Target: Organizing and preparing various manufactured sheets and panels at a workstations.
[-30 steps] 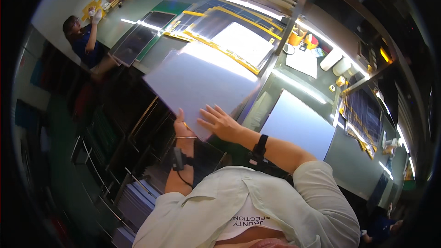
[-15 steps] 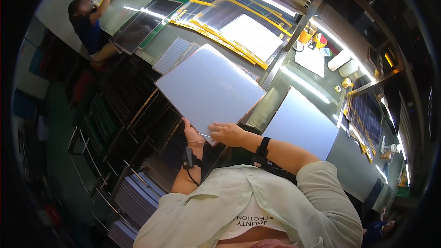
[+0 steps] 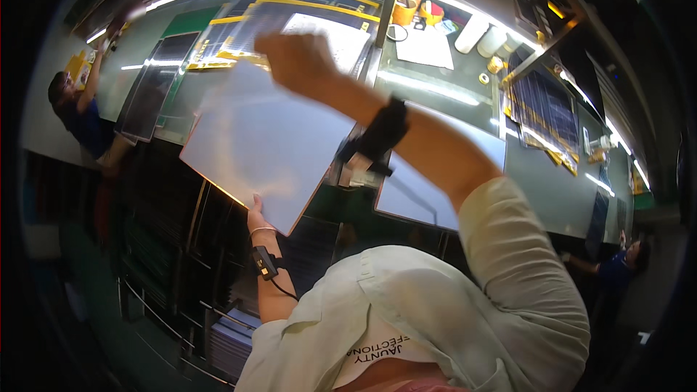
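Observation:
A flat pale blue-grey panel (image 3: 305, 141) lies tilted in front of me, its near corner jutting past the bench edge. My left hand (image 3: 258, 219) grips its near left edge, thumb on top and the other fingers hidden underneath. Above the panel's far part, my right hand (image 3: 301, 62) is raised and closed, blurred by motion. A thin clear film (image 3: 243, 91) appears to trail from it, lifted off the panel's surface and hard to make out. A second pale panel (image 3: 417, 192) lies to the right, partly behind my right forearm.
Yellow-edged sheets (image 3: 232, 43) are stacked at the back. White paper (image 3: 428, 51), white rolls (image 3: 473, 33) and tape lie behind a metal post (image 3: 388, 7). A rack of panels (image 3: 232, 341) stands lower left. One person (image 3: 87, 120) works far left, another (image 3: 623, 267) far right.
My right hand has swung from the panel's near corner up and away, with clear film seeming to follow. My left hand still holds the panel's edge. The whole view has shifted.

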A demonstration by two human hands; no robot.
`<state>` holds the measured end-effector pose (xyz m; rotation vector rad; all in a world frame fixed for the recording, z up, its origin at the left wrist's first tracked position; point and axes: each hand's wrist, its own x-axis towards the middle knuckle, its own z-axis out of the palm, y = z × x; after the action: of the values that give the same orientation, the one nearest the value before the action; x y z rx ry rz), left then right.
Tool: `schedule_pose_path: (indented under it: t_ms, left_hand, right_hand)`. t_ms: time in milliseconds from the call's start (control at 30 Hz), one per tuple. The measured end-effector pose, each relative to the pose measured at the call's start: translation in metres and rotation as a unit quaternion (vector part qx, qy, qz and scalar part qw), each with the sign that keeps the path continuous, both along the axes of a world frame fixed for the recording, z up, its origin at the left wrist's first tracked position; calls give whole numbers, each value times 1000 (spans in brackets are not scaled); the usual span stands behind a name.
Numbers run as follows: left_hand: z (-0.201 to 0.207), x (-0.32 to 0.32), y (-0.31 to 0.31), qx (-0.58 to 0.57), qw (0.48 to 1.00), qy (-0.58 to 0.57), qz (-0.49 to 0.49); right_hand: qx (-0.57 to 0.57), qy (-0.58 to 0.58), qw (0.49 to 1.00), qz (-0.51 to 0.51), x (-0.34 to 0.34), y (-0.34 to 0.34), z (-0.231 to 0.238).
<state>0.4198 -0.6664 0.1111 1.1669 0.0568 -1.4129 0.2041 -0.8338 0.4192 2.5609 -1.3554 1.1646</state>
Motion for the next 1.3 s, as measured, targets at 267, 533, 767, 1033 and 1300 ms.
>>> schedule_pose_path:
  t_ms: [267, 533, 767, 1033, 1300]
  left_hand:
    - [9, -9, -38, -45, 998, 25, -34]
    - [42, -24, -15, 68, 710, -685, -146]
    - [101, -118, 18, -52, 877, 171, -445]
    - [77, -195, 35, -69, 716, -419, -554]
    - [73, -259, 24, -21, 667, -331, -667]
  right_hand:
    - [-491, 12, 860, 137, -93, 36, 129]
    - [-56, 12, 997, 58, -228, 180, 48]
    - [369, -476, 753, -265, -280, 320, -147]
    - [357, -571, 608, -422, -312, 420, -271]
    - [272, -530, 638, -488, -373, 419, -282]
